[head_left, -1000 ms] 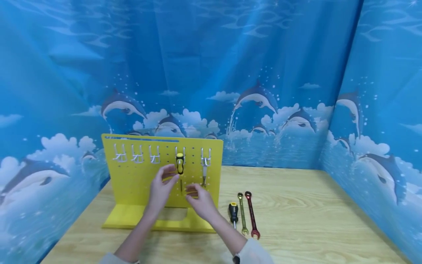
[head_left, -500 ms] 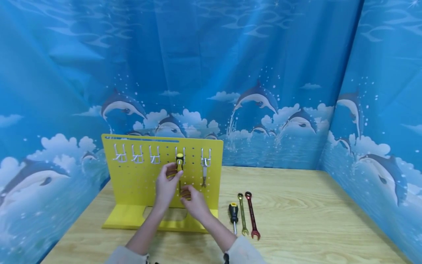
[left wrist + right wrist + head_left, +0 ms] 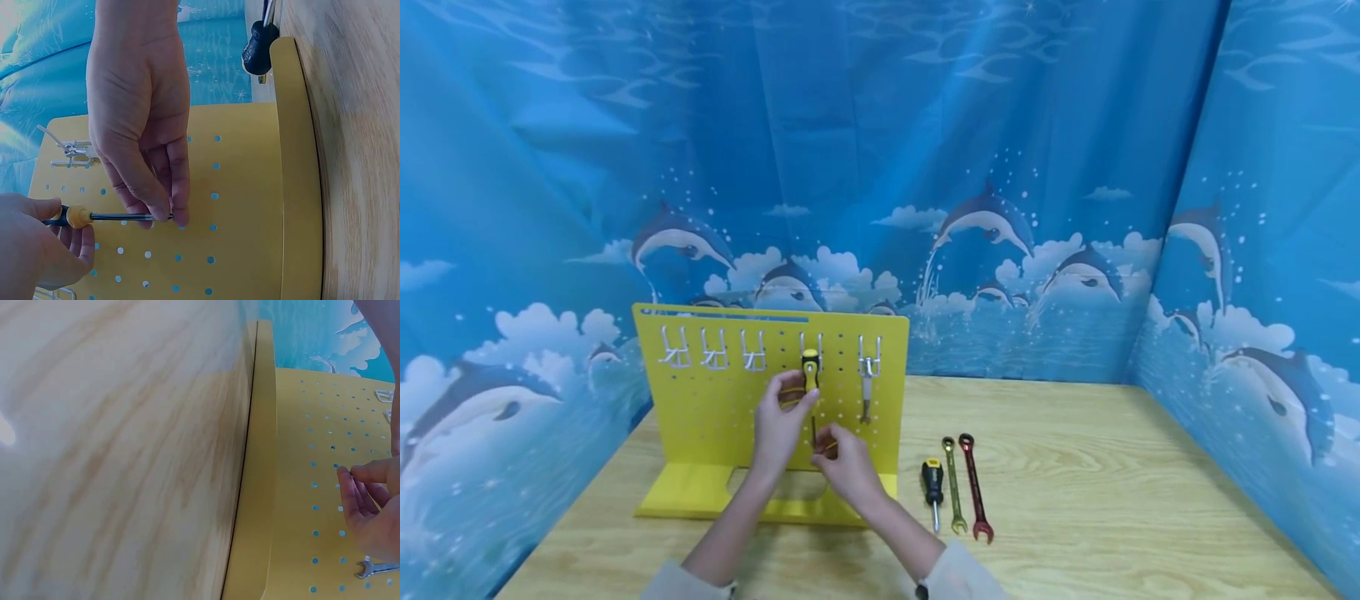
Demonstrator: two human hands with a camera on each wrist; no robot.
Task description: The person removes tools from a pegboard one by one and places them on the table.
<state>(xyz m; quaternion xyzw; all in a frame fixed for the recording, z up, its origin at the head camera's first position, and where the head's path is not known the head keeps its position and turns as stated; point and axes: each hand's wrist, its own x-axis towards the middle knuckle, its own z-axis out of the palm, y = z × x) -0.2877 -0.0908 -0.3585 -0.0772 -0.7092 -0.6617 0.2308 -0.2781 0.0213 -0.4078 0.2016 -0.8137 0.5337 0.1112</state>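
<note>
Both left grip (image 3: 778, 423) and right grip (image 3: 852, 467) are pinching the likely light, stiff screwdriver (image 3: 810, 377), probably best held by its handle (image 3: 78, 217).

Surroundings: dolphin-print curtain, pale wood table, three loose tools.
Blue curtain (image 3: 1037, 108) behind and along both sides; printed dolphins (image 3: 985, 221) above white clouds (image 3: 838, 271). Table (image 3: 1075, 450): light, wavy grain; glare spot (image 3: 5, 431) at left edge of right wrist view. On it, side by side, not touching, left to right in head view: black-and-yellow screwdriver (image 3: 932, 475), shaft towards wearer; yellow-green wrench (image 3: 953, 486); red wrench (image 3: 975, 487), longest; both ring ends farther away.
</note>
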